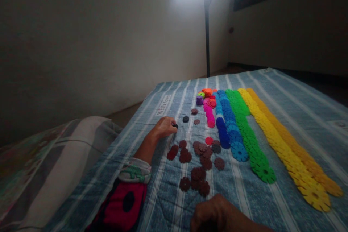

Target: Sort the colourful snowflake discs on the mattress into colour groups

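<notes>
My left hand (163, 127) is stretched over the striped cloth, its fingers pinched on a small black notched disc (175, 126). Just right of it lie another black disc (185, 119) and a few brown ones. At the bottom edge my right hand (217, 212) is curled closed; what its fingers hold, if anything, is hidden. Between the two hands several loose brown notched discs (198, 174) are scattered and partly overlap. A darker red-brown pair (172, 152) sits at their left, and a dark grey disc (216, 148) at their right.
To the right run overlapping rows of discs: pink (210, 116), blue (227, 119), green (250, 141), yellow (288, 156) and orange-yellow (299, 148). A mixed pile (208, 93) lies at the far end. Behind the cloth-covered surface (130, 185) stands a lit lamp on a black pole (207, 36).
</notes>
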{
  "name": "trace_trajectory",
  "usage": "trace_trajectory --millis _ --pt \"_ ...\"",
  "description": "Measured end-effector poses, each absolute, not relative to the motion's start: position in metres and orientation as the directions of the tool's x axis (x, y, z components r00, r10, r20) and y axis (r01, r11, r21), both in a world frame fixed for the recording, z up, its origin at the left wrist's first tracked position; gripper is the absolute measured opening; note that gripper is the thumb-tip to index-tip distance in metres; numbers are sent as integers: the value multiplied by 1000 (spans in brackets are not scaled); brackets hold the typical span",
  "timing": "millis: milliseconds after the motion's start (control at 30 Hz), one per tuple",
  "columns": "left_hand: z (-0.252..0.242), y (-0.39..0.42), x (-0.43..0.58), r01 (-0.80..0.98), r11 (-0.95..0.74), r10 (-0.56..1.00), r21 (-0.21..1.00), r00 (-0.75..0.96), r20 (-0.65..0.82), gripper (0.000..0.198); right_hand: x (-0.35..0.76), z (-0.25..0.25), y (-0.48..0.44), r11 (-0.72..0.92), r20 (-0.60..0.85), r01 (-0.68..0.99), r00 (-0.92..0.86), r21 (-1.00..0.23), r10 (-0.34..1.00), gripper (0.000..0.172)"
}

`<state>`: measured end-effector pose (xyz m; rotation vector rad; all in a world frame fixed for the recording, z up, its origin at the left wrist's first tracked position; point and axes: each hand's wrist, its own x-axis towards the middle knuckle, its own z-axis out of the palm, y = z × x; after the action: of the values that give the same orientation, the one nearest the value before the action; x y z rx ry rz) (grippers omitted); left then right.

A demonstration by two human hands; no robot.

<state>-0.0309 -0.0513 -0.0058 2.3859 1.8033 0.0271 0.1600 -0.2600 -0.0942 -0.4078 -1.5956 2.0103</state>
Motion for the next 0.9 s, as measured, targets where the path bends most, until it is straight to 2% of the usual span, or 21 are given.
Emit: trace_trajectory --millis 233,433,567,700,800,900 --pt "-7 -52 -27 951 -302 952 63 305 -39 23 160 -94 -262 -190 64 -217 -803 -957 593 62" --pt "0 -42 -6 927 -374 923 -38 376 86 24 160 -93 -261 -187 66 -215 -806 -959 588 59" --pt "6 -29 14 909 -398 915 -121 403 18 23 161 -94 -260 -177 65 -212 -798 -961 600 54" --pt "6 -24 24 910 -399 916 -115 401 -5 30 160 -99 -260 -157 62 -188 -807 -969 587 48" --pt "4 -32 28 909 -408 911 -90 412 24 38 160 -101 -261 -159 85 -218 -805 -963 587 51" --pt "2 -49 34 900 -428 899 -83 433 68 36 161 -100 -260 -127 139 -264 -790 -956 597 54"
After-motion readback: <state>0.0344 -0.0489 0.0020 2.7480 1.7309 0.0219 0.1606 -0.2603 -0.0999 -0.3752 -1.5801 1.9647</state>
